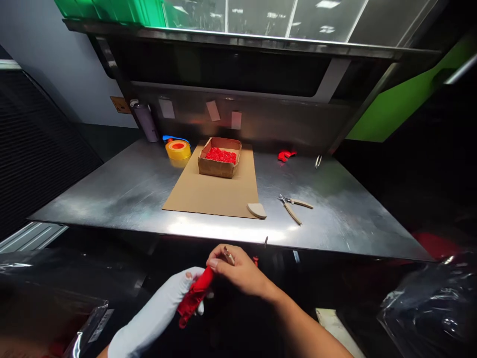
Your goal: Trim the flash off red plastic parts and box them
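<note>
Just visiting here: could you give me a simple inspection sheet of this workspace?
Surface: metal table, with a cardboard sheet lying on it.
Job's things: glossy red piece; small pale-handled tool; open box of red bits on the sheet.
Clutter: spread pliers; red scraps; yellow tape roll.
Hands: left hand, white-gloved, holds the red piece; bare right hand pinches its upper end and holds the tool.
Cables: nothing seen.
Surroundings: green bin at upper left; wall socket.

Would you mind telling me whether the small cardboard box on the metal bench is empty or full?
Partly filled: red pieces lie inside the cardboard box, its back wall showing above them.
</note>
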Motion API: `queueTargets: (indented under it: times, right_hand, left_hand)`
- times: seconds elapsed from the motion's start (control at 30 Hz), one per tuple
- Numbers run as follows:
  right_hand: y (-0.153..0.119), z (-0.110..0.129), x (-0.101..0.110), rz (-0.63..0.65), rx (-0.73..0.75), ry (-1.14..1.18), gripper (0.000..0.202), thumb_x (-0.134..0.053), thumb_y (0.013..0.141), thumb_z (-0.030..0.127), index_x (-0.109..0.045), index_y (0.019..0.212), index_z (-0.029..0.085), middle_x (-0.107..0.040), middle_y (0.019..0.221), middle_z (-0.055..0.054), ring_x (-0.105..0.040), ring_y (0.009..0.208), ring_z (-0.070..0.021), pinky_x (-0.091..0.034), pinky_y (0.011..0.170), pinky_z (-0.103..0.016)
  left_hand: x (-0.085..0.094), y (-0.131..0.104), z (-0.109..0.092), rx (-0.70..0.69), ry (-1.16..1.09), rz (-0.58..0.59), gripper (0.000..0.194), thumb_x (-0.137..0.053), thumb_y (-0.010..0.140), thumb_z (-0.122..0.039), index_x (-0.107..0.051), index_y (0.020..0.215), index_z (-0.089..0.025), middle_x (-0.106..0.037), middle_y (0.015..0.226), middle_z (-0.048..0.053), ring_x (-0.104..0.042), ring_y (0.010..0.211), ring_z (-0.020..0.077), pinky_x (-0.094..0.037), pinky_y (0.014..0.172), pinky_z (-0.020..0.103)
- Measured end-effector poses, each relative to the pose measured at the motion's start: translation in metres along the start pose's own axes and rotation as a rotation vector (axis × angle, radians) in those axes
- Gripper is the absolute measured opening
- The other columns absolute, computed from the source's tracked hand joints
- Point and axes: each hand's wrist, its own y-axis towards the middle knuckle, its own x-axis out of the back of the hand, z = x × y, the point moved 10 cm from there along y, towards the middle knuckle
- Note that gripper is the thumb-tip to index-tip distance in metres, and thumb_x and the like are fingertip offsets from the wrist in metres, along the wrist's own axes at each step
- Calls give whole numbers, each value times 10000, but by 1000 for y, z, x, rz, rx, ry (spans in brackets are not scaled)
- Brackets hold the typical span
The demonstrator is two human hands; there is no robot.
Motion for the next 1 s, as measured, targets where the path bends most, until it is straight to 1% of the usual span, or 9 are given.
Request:
queueTargets:
  times: [0.07,0.13,0.37,0.5,0.6,0.7,0.83,0.93,1.0]
  right_hand:
    - [3,-7,4,6,-22,1,435,-672,861,565,-592,841,137,-553,708,-15,-480,618,-146,-360,570,-227]
    - [5,-13,7,11,-39,0,451,-645,867,585,-581,836,140,-533,666,-6,-461,574,-139,-345,538,-224]
    - [5,-19,-1,56,-54,-23,491,-620,905,623,-572,834,139,-502,659,-1,-429,563,-134,-315,521,-219]
    - [0,-22,-12,102,-105,-55,450,-617,957,587,-579,880,146,-487,707,0,-398,602,-132,-285,535,-211]
    - [2,-25,-22,145,-166,-87,488,-647,929,638,-598,913,153,-510,732,-11,-415,618,-143,-289,540,-213]
    - [6,-25,-39,182,-214,-95,508,-664,906,668,-604,900,163,-497,705,-2,-405,593,-139,-280,531,-213]
    - [14,-15,-74,285,-185,-162,494,-636,935,652,-621,873,162,-486,706,-1,-398,614,-143,-301,559,-223]
    - [21,-10,-93,352,-143,-224,471,-586,968,645,-635,1033,181,-526,750,-11,-457,680,-172,-357,621,-239]
    - [27,-7,-92,325,-114,-277,506,-565,971,656,-603,1180,197,-559,788,-20,-501,743,-199,-394,681,-260]
  left_hand:
    - [-2,-4,2,58,-147,41,648,-349,878,-727,-634,1005,-158,-707,862,84,-604,632,180,-459,579,287]
    - [-3,-7,2,75,-214,68,706,-384,835,-770,-636,1026,-139,-719,861,105,-600,579,173,-446,540,286]
    - [-1,-12,7,65,-240,126,634,-357,908,-682,-611,1052,-119,-727,902,135,-599,537,135,-418,500,243]
    - [-3,-20,5,50,-119,160,468,-535,862,-621,-560,862,-154,-678,731,56,-549,473,101,-407,473,209]
    - [1,-28,4,51,-145,182,487,-600,789,-662,-511,801,-184,-591,610,-9,-459,401,78,-362,431,202]
    - [15,-38,6,33,-144,123,485,-611,757,-667,-537,804,-190,-547,604,-27,-439,435,79,-370,462,214]
    - [39,-53,14,52,26,-1,204,-685,744,-359,-602,724,-174,-533,639,-31,-484,565,93,-401,559,217]
    - [58,-71,11,43,53,-37,142,-716,716,-292,-647,727,-168,-540,635,-32,-499,584,105,-391,545,216]
    - [83,-88,4,11,34,-120,139,-689,752,-301,-686,796,-169,-598,689,-16,-546,633,121,-421,581,224]
